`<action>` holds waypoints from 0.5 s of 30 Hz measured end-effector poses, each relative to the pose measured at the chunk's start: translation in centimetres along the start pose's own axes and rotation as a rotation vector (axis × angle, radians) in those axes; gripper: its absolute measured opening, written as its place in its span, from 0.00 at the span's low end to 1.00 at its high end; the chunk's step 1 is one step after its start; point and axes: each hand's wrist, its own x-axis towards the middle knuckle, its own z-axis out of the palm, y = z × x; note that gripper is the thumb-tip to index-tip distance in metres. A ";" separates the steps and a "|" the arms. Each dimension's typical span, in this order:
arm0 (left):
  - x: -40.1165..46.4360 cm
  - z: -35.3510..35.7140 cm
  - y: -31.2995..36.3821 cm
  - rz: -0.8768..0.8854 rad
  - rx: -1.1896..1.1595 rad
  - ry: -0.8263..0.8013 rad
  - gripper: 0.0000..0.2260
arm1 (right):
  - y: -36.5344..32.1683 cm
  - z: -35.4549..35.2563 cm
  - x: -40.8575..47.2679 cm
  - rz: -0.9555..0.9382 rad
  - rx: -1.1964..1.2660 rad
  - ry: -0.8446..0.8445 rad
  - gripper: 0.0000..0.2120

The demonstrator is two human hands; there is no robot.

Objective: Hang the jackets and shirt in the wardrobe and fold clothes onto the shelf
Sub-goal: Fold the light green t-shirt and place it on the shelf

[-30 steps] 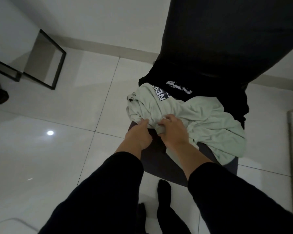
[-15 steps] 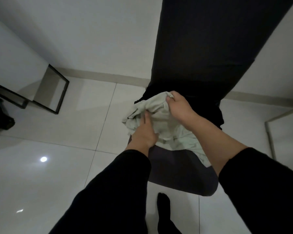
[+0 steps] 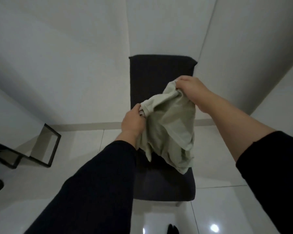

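Lifting clear of the chair (image 3: 161, 78), the pale green garment (image 3: 167, 130) now hangs bunched, gripped by left hand (image 3: 134, 122) and right hand (image 3: 191, 90) fingers; ready for shaking out and folding.

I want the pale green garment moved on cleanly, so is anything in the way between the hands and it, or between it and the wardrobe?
Nothing separates them: the left hand and right hand both grip the pale green garment, held up over the dark chair. The wardrobe isn't in view, so that path can't be judged.

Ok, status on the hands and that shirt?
Left hand and right hand both gripping the pale green shirt. Shirt lifted above the dark chair. Nothing blocking.
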 end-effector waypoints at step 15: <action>-2.0 -3.0 18.6 0.390 -0.088 -0.135 0.06 | 1.4 -9.4 -6.8 -0.083 -0.315 -0.135 0.24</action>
